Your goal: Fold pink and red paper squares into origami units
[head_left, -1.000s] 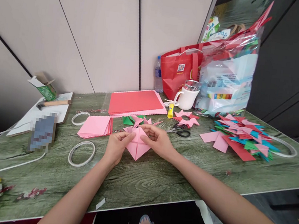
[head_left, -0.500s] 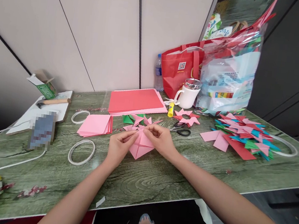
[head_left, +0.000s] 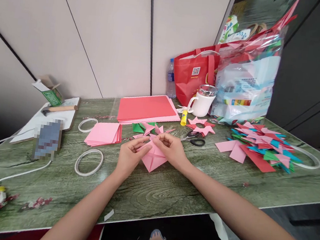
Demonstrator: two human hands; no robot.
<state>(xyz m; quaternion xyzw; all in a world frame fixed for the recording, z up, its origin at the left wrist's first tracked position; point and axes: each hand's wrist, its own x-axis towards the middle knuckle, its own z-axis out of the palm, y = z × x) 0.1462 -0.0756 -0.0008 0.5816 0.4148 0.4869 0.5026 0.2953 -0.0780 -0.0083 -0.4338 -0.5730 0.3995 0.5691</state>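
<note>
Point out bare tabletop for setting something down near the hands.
Free: the table's near edge below the pink paper and both forearms; also between the scissors and the folded-piece pile. Crowded: behind the hands, around the pink sheet stack and tape ring.

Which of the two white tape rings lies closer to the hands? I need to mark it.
The nearer white tape ring, just left of the left hand. The other ring lies farther back, beside the pink paper stack.
</note>
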